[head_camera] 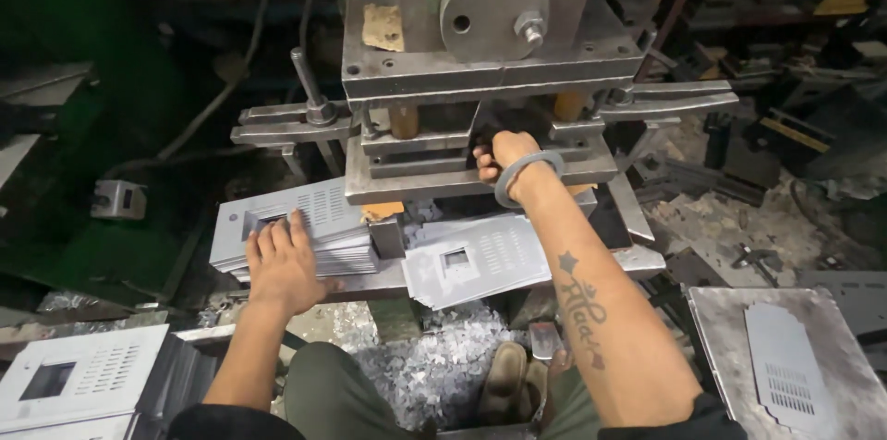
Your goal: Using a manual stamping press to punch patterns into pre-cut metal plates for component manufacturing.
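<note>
The narrow gap under the press head (480, 42) is filled by the right hand (504, 158); passage leftward is blocked by the sheet stack (296, 218).

The right hand's (504, 161) fingertips vanish inside the press (480, 61), so what they touch cannot be told. The bottom-left white panel (74, 385) is cut off by the picture's edge. The far right clutter is blurred.

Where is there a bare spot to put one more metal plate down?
The grey tray at lower right has bare room beside its single punched plate. It is crowded at the press: the left hand rests on the plate stack, the right hand reaches in, and scrap lies below.
</note>
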